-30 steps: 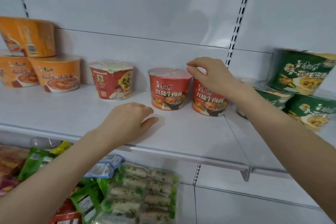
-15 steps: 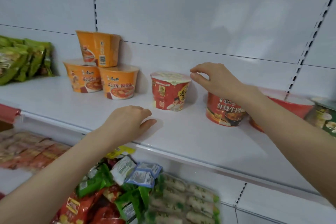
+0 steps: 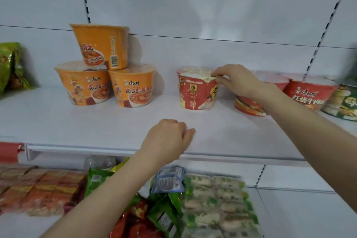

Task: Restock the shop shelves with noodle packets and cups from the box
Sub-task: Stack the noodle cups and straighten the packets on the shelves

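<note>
Right hand (image 3: 237, 81): pinches the lid rim of the red cup (image 3: 197, 89), centre-right of frame, upright on the white shelf (image 3: 77, 121). Left hand (image 3: 168, 139): curled, empty, resting at the shelf's front. Risk: the tapered, film-wrapped cup (glossy, probably light) may tip or slip, and the lid could peel. Orange cups (image 3: 133, 87), left: a loose stack.

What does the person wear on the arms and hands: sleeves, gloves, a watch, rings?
Nothing worn shows. The left hand and the right hand are bare, without gloves, and no ring shows on the visible fingers. The left forearm and the right forearm are bare up to the picture edge: no sleeve, watch or bracelet.
</note>
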A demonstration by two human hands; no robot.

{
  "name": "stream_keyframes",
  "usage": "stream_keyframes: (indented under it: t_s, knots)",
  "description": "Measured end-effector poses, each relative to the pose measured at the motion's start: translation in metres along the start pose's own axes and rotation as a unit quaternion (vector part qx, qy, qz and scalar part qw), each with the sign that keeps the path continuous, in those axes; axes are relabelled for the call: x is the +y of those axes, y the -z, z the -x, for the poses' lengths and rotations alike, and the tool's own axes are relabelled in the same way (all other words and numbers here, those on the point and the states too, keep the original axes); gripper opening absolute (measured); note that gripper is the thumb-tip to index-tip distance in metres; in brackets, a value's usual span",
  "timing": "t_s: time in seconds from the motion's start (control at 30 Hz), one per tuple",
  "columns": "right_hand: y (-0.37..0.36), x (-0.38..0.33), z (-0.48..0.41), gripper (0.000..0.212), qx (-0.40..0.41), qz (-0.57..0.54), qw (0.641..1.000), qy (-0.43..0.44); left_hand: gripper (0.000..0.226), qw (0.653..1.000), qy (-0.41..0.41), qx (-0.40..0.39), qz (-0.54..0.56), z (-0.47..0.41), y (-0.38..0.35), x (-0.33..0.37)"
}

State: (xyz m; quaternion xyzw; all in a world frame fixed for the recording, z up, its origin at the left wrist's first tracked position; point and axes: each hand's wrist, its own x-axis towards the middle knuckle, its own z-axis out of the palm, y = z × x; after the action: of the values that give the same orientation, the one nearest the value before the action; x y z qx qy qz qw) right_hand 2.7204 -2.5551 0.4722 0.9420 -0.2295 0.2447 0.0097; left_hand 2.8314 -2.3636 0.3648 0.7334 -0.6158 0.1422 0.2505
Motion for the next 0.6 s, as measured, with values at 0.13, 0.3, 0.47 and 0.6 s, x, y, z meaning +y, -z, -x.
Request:
stream_keyframes:
  t_s: [0.13,0.3,0.47,0.6]
  knots:
    - [0.004,-0.011,-0.001,0.021,0.011,0.004,1.0,0.019,0.042,1.0,0.005,0.004,0.006,0.0,0.0,0.001]
    - [0.008,-0.016,-0.001,0.025,-0.004,-0.037,0.999,0.017,0.041,1.0,0.015,-0.002,0.013,0.001,0.002,0.002]
    - [0.005,-0.002,0.004,0.036,-0.049,-0.043,0.998,0.002,0.041,1.0,0.021,-0.001,0.009,0.001,0.003,0.002]
    - [0.005,-0.008,0.003,0.035,-0.004,-0.043,0.999,0.007,0.04,1.0,0.02,0.001,0.011,0.001,0.003,0.002]
